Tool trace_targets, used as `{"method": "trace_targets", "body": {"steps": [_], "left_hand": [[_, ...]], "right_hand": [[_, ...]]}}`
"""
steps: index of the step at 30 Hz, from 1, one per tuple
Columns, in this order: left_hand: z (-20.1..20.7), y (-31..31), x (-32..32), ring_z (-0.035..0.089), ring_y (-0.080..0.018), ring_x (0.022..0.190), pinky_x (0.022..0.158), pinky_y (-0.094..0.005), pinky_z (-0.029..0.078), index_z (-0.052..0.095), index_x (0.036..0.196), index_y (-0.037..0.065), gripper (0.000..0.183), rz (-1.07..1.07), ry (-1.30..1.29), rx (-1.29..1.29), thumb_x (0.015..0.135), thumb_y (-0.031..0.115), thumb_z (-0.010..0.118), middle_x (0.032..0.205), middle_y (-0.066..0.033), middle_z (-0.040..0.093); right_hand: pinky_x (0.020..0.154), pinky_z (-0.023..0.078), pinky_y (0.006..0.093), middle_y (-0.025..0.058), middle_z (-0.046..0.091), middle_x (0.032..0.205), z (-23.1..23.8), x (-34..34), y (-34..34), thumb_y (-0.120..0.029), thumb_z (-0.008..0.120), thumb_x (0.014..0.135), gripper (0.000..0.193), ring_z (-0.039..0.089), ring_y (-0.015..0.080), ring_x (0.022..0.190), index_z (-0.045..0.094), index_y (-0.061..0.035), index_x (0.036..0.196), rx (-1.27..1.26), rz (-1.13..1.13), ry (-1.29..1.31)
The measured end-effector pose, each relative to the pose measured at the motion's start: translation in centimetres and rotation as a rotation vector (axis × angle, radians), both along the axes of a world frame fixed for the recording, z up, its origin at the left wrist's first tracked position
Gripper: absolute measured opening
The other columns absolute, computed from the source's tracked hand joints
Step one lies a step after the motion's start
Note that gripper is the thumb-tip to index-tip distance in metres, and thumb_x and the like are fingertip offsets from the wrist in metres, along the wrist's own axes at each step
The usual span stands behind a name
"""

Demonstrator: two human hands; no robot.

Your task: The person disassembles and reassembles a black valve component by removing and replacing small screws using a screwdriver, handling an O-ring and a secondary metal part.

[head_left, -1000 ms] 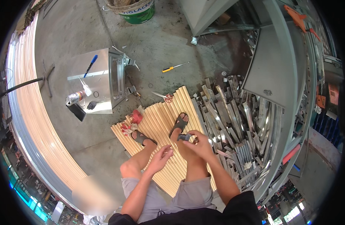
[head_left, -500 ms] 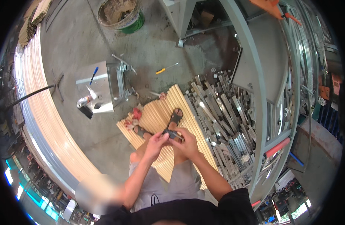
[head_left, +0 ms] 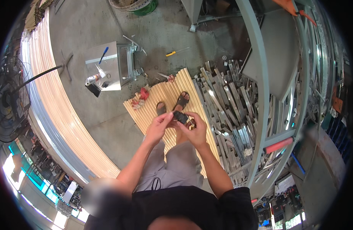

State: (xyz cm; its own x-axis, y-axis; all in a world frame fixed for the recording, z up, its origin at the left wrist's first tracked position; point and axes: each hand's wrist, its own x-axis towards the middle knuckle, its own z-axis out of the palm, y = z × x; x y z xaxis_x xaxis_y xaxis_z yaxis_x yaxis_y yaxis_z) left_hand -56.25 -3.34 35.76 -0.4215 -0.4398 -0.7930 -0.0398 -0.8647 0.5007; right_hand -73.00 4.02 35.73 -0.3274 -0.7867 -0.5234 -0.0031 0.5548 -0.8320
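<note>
Over my lap, both hands hold one small black part (head_left: pixel 179 116) whose exact kind I cannot make out. My left hand (head_left: pixel 157 128) pinches its left side between thumb and fingers. The fingers of my right hand (head_left: pixel 196 130) are curled round its other side, where a small shiny, brass-coloured bit (head_left: pixel 192 122) shows. My fingers hide part of it. Beneath lie pale-yellow ribbed strips (head_left: pixel 151 105), with my sandalled feet on them. Scissors (head_left: pixel 167 78) lie at their far edge, near a crumpled red-and-white scrap (head_left: pixel 144 93).
A metal frame with a sheet panel (head_left: pixel 103 63) holds a blue pen (head_left: pixel 103 55) and a spray can (head_left: pixel 91 79). A yellow-handled screwdriver (head_left: pixel 172 53) lies on the floor. Metal offcuts (head_left: pixel 226 99) and a grey rack (head_left: pixel 261 88) stand right; long profiles (head_left: pixel 65 103) run left. A green bucket (head_left: pixel 145 7) is far off.
The surroundings have shifted up in the picture. My hands stay on the black part, which now shows more of its dark face. My left foot has moved closer to the right one.
</note>
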Motion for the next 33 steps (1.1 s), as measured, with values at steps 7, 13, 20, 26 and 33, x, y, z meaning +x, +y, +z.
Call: {"method": "trace_targets", "body": {"steps": [7,13,20,26,33], "left_hand": [[2.0,-1.8,-1.3,0.067,-0.0111,0.083,0.078,-0.0294,0.055,0.067,0.126,0.000,0.038,0.013,0.038,-0.035,0.107,0.031,0.054,0.104,-0.0050,0.073],[1.7,-2.4,-2.0,0.066,-0.0119,0.080,0.071,-0.0285,0.052,0.067,0.122,0.001,0.036,0.120,0.116,0.064,0.107,0.031,0.054,0.099,-0.0042,0.073],[-0.9,-4.6,-1.5,0.063,-0.0110,0.078,0.069,-0.0282,0.050,0.066,0.122,0.002,0.038,0.124,0.232,0.110,0.108,0.034,0.052,0.096,-0.0037,0.071],[-1.7,-9.5,-0.6,0.063,-0.0110,0.081,0.072,-0.0284,0.052,0.063,0.126,0.002,0.038,0.171,0.238,0.122,0.107,0.033,0.054,0.101,-0.0033,0.070],[-5.2,-15.8,0.4,0.065,-0.0113,0.087,0.078,-0.0279,0.054,0.061,0.123,0.004,0.029,0.278,0.245,0.176,0.101,0.022,0.066,0.105,-0.0034,0.068]], "right_hand": [[0.055,0.048,0.0239,0.0084,0.064,0.106,4.8,-1.6,-3.4,-0.008,0.084,0.076,0.038,0.064,0.0135,0.078,0.070,-0.0012,0.111,-0.160,0.046,0.062],[0.054,0.047,0.0240,0.0078,0.063,0.104,5.1,-2.0,-4.4,-0.012,0.086,0.075,0.041,0.061,0.0122,0.075,0.070,-0.0020,0.112,-0.269,0.052,0.139],[0.070,0.053,0.0315,0.0110,0.065,0.103,4.0,-2.6,-7.3,-0.015,0.087,0.075,0.043,0.066,0.0219,0.083,0.070,-0.0022,0.114,-0.274,0.128,0.149],[0.073,0.054,0.0322,0.0110,0.065,0.103,1.6,-2.9,-13.8,-0.013,0.085,0.075,0.046,0.067,0.0235,0.089,0.070,-0.0038,0.117,-0.188,0.368,0.105],[0.068,0.055,0.0307,0.0112,0.065,0.108,-2.1,-3.2,-22.7,-0.013,0.084,0.078,0.046,0.067,0.0216,0.088,0.069,-0.0047,0.120,-0.049,0.560,0.007]]}}
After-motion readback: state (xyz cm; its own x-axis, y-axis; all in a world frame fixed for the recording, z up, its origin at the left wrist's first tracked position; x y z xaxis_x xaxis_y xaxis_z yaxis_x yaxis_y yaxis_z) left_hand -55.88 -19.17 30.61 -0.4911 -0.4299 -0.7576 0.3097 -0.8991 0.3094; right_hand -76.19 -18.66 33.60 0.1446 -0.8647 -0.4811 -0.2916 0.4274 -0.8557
